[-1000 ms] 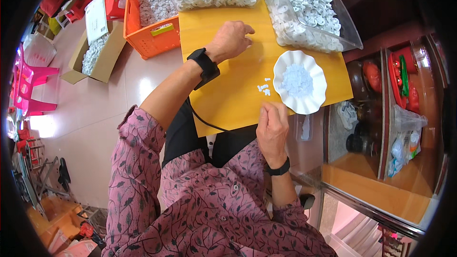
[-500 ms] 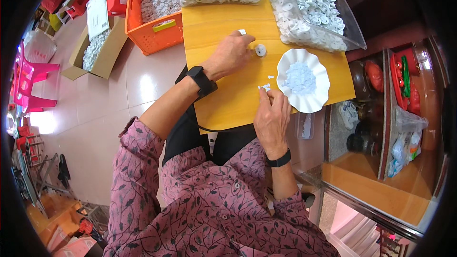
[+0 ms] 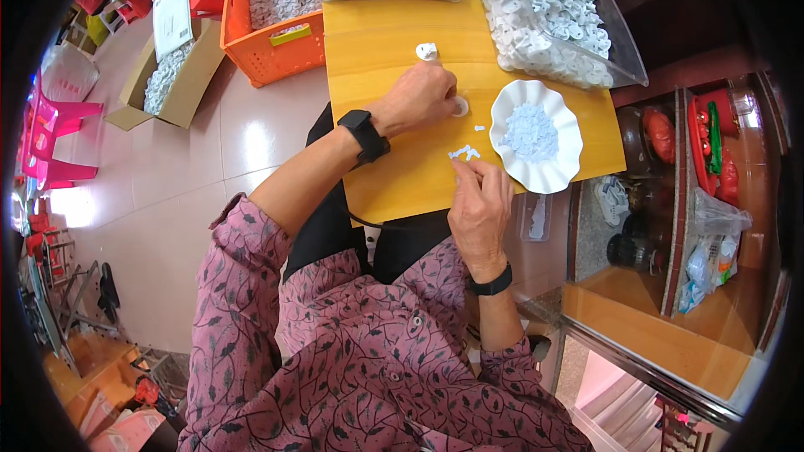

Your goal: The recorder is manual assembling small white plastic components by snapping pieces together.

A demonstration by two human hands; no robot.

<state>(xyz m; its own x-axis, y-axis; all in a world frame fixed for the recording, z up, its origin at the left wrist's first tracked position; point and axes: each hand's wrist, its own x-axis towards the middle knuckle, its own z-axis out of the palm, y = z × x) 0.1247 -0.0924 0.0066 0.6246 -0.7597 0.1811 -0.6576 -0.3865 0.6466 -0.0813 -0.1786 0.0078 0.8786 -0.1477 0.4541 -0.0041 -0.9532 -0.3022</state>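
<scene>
My left hand (image 3: pixel 420 96), wearing a black wristband, reaches over the yellow tabletop (image 3: pixel 377 42). Its fingers are curled against the left side of a round white plastic piece (image 3: pixel 461 106), which they partly hide. Beyond this hand lies another white piece (image 3: pixel 427 52) with a dark spot. Closer to me, my right hand (image 3: pixel 483 205) has thumb and forefinger pinched together beside several tiny white plastic bits (image 3: pixel 463 152); what lies between those fingertips is too small to make out. A scalloped white dish (image 3: pixel 571 151) to the right holds a heap of pale bluish bits (image 3: pixel 529 132).
Clear plastic bins (image 3: pixel 624 67) full of white round pieces line the table's far side. An orange crate (image 3: pixel 276 59) and an opened cardboard box (image 3: pixel 197 79), both holding similar pieces, stand to the left. Shelving (image 3: pixel 677 201) borders the right side. A pink stool (image 3: pixel 59 134) is far left.
My left hand has drawn slightly nearer and closed in on the round piece, uncovering the white piece beyond it. My right hand stays almost in place by the tiny bits.
</scene>
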